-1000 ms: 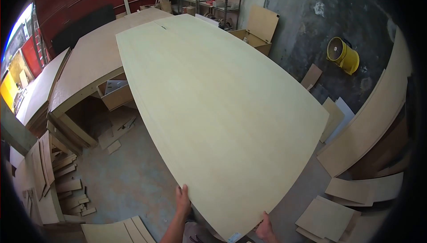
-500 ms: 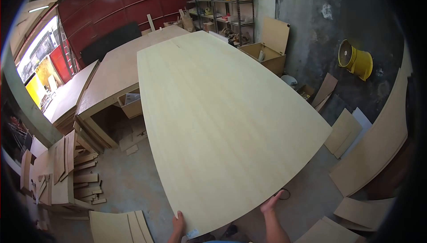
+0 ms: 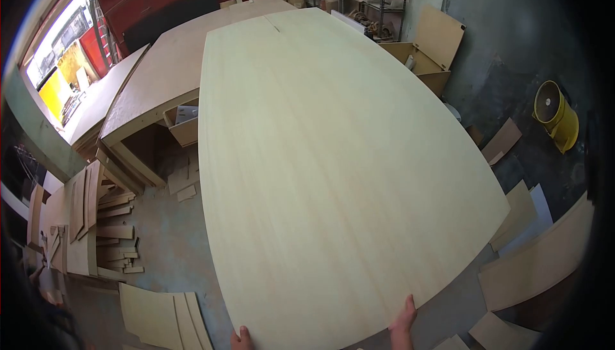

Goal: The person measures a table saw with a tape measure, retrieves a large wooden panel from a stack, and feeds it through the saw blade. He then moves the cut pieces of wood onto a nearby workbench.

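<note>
A large pale plywood sheet point(image 3: 346, 177) stretches away from me, its far end over a workbench point(image 3: 160, 94). At the near left corner, my left hand point(image 3: 242, 340) is closed on its edge, the thumb on top and the other fingers hidden beneath. My right hand point(image 3: 403, 317) grips the near edge further right, thumb showing on the upper face and the rest of the fingers underneath. A short dark mark runs in from the sheet's far edge.
Wood offcuts point(image 3: 118, 231) fill a low stand at left, with thin panels point(image 3: 160, 315) on the floor nearby. An open wooden box point(image 3: 435, 78), a yellow fan point(image 3: 556, 116) and leaning boards point(image 3: 532, 267) line the right side. A drawer point(image 3: 182, 129) juts from the bench.
The sheet's near end sits lower in view and the camera has shifted. My right hand, earlier under the edge with its palm showing, now has its thumb over the top.
</note>
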### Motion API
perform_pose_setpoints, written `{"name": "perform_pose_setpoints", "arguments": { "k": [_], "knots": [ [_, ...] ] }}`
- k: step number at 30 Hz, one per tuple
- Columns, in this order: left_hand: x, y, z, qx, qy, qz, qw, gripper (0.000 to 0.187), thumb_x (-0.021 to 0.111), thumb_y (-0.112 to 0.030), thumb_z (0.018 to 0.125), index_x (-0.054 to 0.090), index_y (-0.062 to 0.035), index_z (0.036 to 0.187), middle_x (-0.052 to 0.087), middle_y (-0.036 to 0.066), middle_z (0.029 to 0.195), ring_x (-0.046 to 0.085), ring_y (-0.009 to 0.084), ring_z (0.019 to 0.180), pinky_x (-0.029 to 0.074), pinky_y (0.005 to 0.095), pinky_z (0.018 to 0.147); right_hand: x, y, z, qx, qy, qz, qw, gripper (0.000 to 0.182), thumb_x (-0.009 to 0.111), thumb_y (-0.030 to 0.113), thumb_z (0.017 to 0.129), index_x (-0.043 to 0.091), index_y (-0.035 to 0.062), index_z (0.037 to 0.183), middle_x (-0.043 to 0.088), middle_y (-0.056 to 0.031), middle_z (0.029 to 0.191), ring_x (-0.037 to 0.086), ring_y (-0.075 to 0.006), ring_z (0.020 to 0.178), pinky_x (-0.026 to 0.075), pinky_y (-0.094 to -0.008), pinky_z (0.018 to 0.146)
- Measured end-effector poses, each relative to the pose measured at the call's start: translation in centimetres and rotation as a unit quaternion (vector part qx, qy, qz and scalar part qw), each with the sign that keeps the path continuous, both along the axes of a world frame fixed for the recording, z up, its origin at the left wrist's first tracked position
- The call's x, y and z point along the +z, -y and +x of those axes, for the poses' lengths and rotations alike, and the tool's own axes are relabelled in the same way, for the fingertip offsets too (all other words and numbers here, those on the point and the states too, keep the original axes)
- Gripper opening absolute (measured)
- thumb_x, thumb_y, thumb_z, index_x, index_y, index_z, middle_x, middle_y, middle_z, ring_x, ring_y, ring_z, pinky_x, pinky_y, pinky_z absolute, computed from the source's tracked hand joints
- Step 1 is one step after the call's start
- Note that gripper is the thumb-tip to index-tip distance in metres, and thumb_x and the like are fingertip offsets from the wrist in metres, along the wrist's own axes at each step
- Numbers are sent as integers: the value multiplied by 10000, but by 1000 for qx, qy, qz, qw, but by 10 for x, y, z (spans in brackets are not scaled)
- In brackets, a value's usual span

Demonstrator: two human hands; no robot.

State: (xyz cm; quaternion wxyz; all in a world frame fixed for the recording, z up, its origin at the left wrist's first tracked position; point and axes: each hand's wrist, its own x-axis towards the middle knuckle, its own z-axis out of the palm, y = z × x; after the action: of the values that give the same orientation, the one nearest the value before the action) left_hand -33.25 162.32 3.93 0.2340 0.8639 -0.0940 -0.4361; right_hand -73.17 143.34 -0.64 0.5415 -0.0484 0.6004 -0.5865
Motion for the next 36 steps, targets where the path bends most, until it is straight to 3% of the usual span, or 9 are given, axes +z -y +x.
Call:
{"name": "perform_pose_setpoints", "arguments": {
  "k": [6,8,9,12,22,26,29,32,36],
  "knots": [
    [2,95,60,16,22,-7,1000,936,458,-672,959,427,167,1373,583,319,1272,585,358,1178,491,419,971,-23,89,55,16,77,-70,994,552,528,339,980,454,-19,1393,552,-158,1344,552,-328,1220,447,-484,1029],
    [-3,133,85,26,24,-12,999,932,465,-657,966,391,163,1400,563,313,1306,573,358,1196,488,420,981,-32,122,78,13,82,-86,993,543,521,326,983,448,-13,1400,547,-159,1350,544,-323,1230,436,-479,1043],
    [-18,145,103,66,-38,-42,996,898,478,-623,980,356,142,1435,524,300,1361,538,357,1242,463,425,1024,-36,141,90,11,84,-95,992,539,517,320,984,444,-10,1404,545,-159,1353,540,-321,1235,430,-476,1050],
    [4,214,118,92,-15,-53,994,849,493,-595,987,383,120,1431,528,280,1361,524,340,1249,455,426,1029,-28,192,128,7,40,-111,993,532,521,319,986,449,-9,1399,548,-157,1350,546,-317,1228,431,-465,1051],
    [-28,294,216,50,46,-4,998,862,489,-605,986,438,172,1358,560,299,1302,557,325,1187,475,416,991,0,308,210,-52,52,-52,996,522,623,228,948,468,-82,1337,588,-172,1263,601,-315,1137,496,-461,975],
    [-36,327,251,29,-16,30,999,844,506,-619,972,472,131,1359,626,253,1232,608,281,1108,516,373,923,-16,347,229,-63,50,-48,996,499,645,206,940,487,-91,1309,601,-177,1233,629,-308,1085,526,-451,927],
    [-61,339,274,51,-42,-66,996,850,537,-661,936,507,71,1367,642,234,1206,605,242,1089,519,371,906,-13,370,250,-64,48,-51,996,485,657,204,935,503,-102,1279,609,-181,1203,651,-298,1028,550,-441,878],
    [-49,388,266,124,-24,-217,968,537,489,-432,1038,510,74,1217,638,184,1115,629,234,972,523,381,831,-15,395,267,-56,32,-36,997,481,675,217,927,523,-113,1241,619,-178,1171,660,-288,987,562,-435,848],
    [-52,404,282,114,-63,-260,957,540,493,-438,1037,508,62,1238,638,179,1131,624,234,995,517,380,856,-29,418,278,-63,20,-33,997,489,701,239,914,545,-117,1211,627,-172,1155,661,-272,963,565,-426,831]
  ]
}}
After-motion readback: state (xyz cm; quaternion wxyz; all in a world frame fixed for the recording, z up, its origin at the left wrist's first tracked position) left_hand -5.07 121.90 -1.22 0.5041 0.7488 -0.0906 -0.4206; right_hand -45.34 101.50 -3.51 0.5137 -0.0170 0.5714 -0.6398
